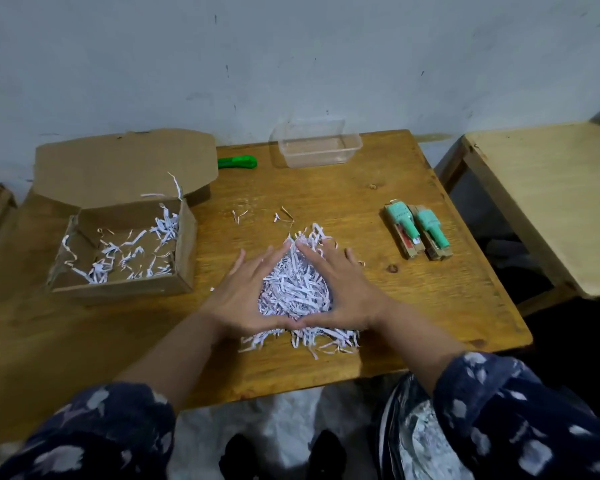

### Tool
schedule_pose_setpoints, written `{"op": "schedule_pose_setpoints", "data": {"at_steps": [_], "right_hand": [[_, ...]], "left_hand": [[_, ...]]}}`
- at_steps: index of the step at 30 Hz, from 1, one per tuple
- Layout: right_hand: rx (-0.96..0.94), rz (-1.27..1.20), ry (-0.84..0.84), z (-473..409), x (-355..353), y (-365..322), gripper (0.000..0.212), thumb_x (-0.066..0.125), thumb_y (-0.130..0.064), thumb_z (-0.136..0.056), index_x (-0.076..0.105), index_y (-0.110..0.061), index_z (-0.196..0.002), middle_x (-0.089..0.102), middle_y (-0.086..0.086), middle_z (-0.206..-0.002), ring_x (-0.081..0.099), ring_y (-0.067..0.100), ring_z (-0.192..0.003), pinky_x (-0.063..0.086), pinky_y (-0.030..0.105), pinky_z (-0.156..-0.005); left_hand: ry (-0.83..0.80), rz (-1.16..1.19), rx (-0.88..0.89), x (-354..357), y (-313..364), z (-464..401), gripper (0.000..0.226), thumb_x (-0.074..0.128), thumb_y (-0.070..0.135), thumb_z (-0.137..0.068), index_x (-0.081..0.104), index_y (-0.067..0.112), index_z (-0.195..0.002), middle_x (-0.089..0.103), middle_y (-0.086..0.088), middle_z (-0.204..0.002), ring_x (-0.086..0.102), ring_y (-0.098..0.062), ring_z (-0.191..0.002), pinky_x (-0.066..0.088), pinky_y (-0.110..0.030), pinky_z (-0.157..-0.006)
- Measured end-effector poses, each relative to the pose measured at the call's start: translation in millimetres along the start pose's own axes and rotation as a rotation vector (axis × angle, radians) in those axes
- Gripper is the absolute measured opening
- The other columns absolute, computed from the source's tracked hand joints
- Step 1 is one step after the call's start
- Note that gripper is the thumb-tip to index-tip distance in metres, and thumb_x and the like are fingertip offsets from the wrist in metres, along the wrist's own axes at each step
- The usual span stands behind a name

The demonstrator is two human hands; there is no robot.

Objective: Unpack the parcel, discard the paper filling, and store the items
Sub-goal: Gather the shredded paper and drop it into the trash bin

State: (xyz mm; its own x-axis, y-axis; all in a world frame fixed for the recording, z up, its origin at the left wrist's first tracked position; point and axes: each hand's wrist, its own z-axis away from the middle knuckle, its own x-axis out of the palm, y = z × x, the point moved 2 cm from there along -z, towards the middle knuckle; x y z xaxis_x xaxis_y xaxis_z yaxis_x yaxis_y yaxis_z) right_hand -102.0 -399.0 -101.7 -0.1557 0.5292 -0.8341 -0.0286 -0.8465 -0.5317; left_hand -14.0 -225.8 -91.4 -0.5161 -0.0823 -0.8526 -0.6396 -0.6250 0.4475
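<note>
A heap of shredded white paper (293,289) lies on the wooden table (326,202). My left hand (245,296) and my right hand (343,289) lie flat on either side of the heap, fingers spread, fingertips and thumbs nearly meeting around it. The open cardboard parcel box (184,244) stands to the left, its lid folded back, with a few paper shreds (132,251) left inside. Two mint-green items (418,230) in brown card packaging lie side by side to the right of the heap.
A clear plastic container (321,147) stands at the back of the table, with a green utility knife (238,162) to its left. A black bag (416,438) holding shredded paper sits on the floor near my right forearm. A second table (551,195) stands at right.
</note>
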Motion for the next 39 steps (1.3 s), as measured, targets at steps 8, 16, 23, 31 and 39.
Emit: {"op": "schedule_pose_setpoints", "data": {"at_steps": [8, 16, 23, 31, 39], "right_hand": [[-0.067, -0.137, 0.273, -1, 18, 8, 0.075, 0.064, -0.042, -0.082, 0.025, -0.035, -0.146, 0.051, 0.006, -0.131, 0.044, 0.023, -0.122, 0.037, 0.038, -0.100], [0.051, -0.576, 0.483, 8, 16, -11, 0.064, 0.075, -0.006, -0.075, 0.049, -0.030, -0.129, 0.056, -0.010, -0.121, 0.049, -0.001, -0.113, 0.038, 0.011, -0.094], [0.229, -0.645, 0.615, 48, -26, -25, 0.061, 0.077, -0.010, -0.073, 0.055, -0.027, -0.128, 0.056, -0.027, -0.110, 0.052, -0.017, -0.099, 0.040, 0.004, -0.083], [0.369, -0.515, 0.886, 154, -67, -11, 0.052, 0.079, -0.013, -0.074, 0.060, -0.024, -0.120, 0.063, -0.015, -0.107, 0.060, 0.001, -0.099, 0.045, 0.013, -0.088], [0.613, -0.507, 1.009, 286, -47, 37, 0.049, 0.080, -0.013, -0.073, 0.063, -0.017, -0.119, 0.064, -0.012, -0.105, 0.060, -0.003, -0.093, 0.044, 0.009, -0.087]], "left_hand": [[0.253, 0.247, 0.020, 19, -16, -7, 0.089, 0.077, 0.031, -0.077, 0.019, 0.035, -0.144, 0.037, 0.003, -0.148, 0.032, -0.012, -0.135, 0.025, -0.028, -0.110], [0.381, 0.374, 0.023, 22, -4, -13, 0.079, 0.071, -0.005, -0.078, 0.036, 0.034, -0.137, 0.048, 0.011, -0.130, 0.043, -0.004, -0.112, 0.037, -0.010, -0.090], [0.361, 0.440, 0.187, -3, 46, -25, 0.071, 0.077, 0.004, -0.075, 0.049, 0.026, -0.136, 0.054, 0.001, -0.129, 0.051, -0.017, -0.116, 0.041, -0.027, -0.094], [0.298, 0.432, 0.480, 7, 158, -31, 0.067, 0.077, -0.005, -0.071, 0.055, 0.011, -0.132, 0.057, -0.010, -0.128, 0.049, -0.014, -0.116, 0.023, 0.005, -0.090], [0.051, 0.466, 0.603, 97, 270, -22, 0.069, 0.080, 0.001, -0.070, 0.054, 0.014, -0.133, 0.059, -0.010, -0.126, 0.050, -0.014, -0.115, 0.027, -0.006, -0.091]]}}
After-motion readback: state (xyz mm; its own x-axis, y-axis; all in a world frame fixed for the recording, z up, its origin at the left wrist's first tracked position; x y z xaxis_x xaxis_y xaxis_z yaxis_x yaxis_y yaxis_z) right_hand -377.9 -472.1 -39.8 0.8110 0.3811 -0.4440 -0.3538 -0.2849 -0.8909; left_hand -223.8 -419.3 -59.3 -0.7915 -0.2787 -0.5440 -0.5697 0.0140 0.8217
